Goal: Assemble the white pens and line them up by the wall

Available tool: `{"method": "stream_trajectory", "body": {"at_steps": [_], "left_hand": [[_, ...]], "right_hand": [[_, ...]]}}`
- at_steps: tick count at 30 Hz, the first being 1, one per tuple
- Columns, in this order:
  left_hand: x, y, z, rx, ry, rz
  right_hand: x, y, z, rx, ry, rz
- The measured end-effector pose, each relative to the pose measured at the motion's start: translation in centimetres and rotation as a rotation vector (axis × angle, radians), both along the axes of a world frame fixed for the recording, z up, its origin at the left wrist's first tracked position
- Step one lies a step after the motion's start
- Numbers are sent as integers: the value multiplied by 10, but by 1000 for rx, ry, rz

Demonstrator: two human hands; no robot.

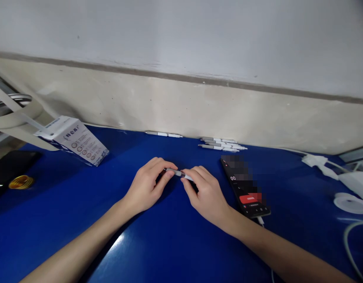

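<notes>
Between my two hands, just above the blue table (172, 243), is a white and grey pen (178, 173), lying roughly level. My left hand (149, 182) pinches its grey end between thumb and fingers. On the white end, my right hand (205, 190) is closed in a similar pinch, hiding the far tip. Beyond the hands, a single white and grey pen (164, 134) lies along the wall. Several more such pens (219, 144) lie in a loose bunch to its right.
To the right, a black phone (243, 186) is plugged into a cable. A white printed box (78, 139) stands tilted at left, near a yellow coil (21, 182) and a black object (13, 167). White cables and a round white lid-like piece (351, 203) occupy the far right.
</notes>
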State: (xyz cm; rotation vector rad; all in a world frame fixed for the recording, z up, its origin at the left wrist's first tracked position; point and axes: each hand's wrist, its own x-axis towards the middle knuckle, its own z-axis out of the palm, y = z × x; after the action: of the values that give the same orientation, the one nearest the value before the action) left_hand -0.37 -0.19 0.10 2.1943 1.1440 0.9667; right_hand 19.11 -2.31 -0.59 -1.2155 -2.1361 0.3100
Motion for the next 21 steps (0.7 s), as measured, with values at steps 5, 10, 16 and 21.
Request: {"method": "stream_trajectory", "body": {"at_steps": [5, 10, 16, 21], "left_hand": [[0, 1, 0, -23, 16, 17], [0, 1, 2, -78, 44, 59], [0, 1, 2, -80, 76, 57], [0, 3, 3, 4, 8, -52]], "right_hand": [[2, 0, -2, 6, -69, 37], [3, 0, -2, 18, -100, 28], [2, -1, -2, 18, -111, 32], [2, -2, -3, -15, -72, 16]]}}
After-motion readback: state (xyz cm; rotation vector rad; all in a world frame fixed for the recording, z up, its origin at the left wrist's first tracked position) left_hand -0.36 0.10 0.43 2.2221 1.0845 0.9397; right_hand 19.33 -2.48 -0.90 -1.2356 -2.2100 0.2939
